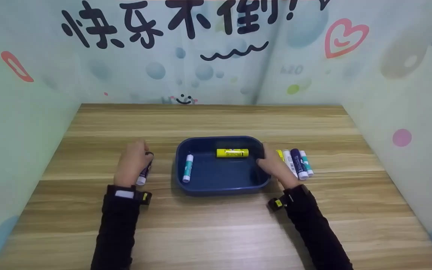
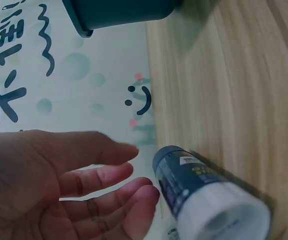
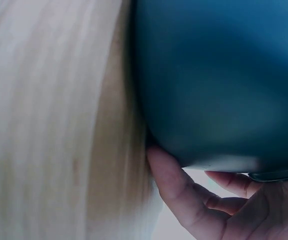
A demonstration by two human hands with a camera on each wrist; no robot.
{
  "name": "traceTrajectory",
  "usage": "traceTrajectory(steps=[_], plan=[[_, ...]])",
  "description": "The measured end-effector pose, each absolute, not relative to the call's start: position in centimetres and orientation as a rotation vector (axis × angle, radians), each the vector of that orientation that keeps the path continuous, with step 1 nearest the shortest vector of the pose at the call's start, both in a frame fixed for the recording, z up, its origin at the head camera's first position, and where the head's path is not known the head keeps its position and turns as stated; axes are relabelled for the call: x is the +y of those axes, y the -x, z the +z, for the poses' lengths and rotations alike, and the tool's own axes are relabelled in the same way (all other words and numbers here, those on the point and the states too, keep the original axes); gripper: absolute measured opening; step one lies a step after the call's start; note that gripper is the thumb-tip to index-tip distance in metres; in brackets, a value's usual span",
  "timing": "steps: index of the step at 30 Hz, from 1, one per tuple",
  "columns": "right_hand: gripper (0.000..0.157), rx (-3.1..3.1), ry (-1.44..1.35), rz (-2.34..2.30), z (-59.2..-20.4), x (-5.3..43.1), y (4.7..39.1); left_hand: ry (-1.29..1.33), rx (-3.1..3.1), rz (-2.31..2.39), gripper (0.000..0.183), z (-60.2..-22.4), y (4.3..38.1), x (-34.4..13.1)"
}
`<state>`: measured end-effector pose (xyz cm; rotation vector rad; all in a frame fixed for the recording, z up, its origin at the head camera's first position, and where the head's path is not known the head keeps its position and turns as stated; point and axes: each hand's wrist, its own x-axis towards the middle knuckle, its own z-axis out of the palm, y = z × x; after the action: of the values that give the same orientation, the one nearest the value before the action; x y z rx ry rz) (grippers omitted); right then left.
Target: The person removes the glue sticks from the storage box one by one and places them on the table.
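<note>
Gripping the right end of a dark blue, round-cornered rectangular tray (image 1: pixel 216 174), the person's right hand (image 1: pixel 276 165) lies over its rim in the head view. Left of the tray, the left hand (image 1: pixel 130 163) is right beside a dark purple cylindrical glue stick (image 1: pixel 146 170), which lies aslant on the wood-grained table (image 1: pixel 216 232), its white end toward the person. In the tray, a yellow cylindrical stick (image 1: pixel 232 153) lies crosswise toward the far side and a teal-and-white cylindrical stick (image 1: pixel 188 169) lies near the left wall. Past the right hand, more cylindrical sticks (image 1: pixel 299 164) in yellow, white, dark purple and teal lie side by side.

The left wrist view shows the left thumb and fingers loosely curved, with a gap between them and nothing pinched. The glue stick lies just beyond the fingertips; whether they touch it cannot be told. Its dark barrel bears yellowish lettering and a small pale patch, and its broad, round white end faces the camera.

The right wrist view shows the right hand curled about the tray's smooth outer wall, one digit pressed low against it.
</note>
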<state>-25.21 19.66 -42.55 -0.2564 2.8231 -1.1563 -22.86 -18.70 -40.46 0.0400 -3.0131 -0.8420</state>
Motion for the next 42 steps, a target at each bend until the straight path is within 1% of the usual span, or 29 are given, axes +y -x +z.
traceTrajectory(steps=[7, 15, 25, 28, 35, 42], plan=[[0.045, 2.807, 0.228, -1.161, -42.5, 19.7, 25.2, -0.023, -3.072, -0.853, 0.018, -40.3, 22.4, -19.0], [0.046, 2.780, 0.205, -1.163, -42.5, 19.6, 25.2, -0.043, -3.047, -0.799, 0.010, -40.8, 22.6, -19.0], [0.046, 2.769, 0.209, -1.175, -42.6, 19.7, 25.2, -0.100, -3.056, -0.779, 0.008, -40.3, 22.5, -19.4], [0.048, 2.789, 0.242, -1.184, -42.6, 19.7, 25.3, -0.111, -3.035, -0.793, 0.010, -39.8, 22.4, -19.3], [0.050, 2.834, 0.294, -1.158, -42.6, 19.7, 25.4, -0.054, -2.946, -0.907, 0.030, -38.2, 22.4, -17.3], [0.048, 2.865, 0.287, -1.110, -42.5, 19.6, 25.3, 0.177, -2.817, -0.993, 0.028, -37.2, 21.9, -14.2]])
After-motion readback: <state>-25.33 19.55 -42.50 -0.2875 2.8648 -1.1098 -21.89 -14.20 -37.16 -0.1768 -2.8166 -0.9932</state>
